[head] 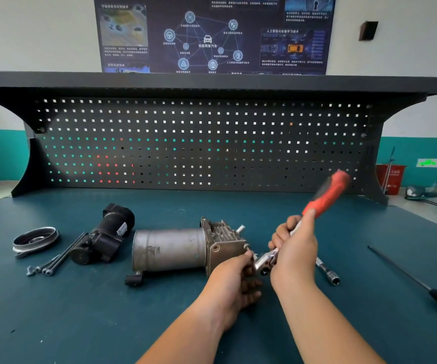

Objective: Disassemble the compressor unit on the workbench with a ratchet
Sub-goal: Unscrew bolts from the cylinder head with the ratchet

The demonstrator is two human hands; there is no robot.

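Observation:
The compressor unit [185,249], a grey metal cylinder with a finned head at its right end, lies on its side in the middle of the workbench [80,311]. My right hand [295,248] grips the steel shaft of the ratchet [325,197], whose red handle points up and to the right, blurred. The ratchet head sits at the compressor's right end, by a bolt. My left hand [234,279] holds the compressor's right end, its fingertips pinching at the ratchet head.
A black motor part [104,235], several long bolts [54,260] and a round metal cover [35,240] lie to the left. A socket extension [327,271] lies behind my right hand. A yellow-handled screwdriver [422,285] lies at the right. A pegboard [199,143] backs the bench.

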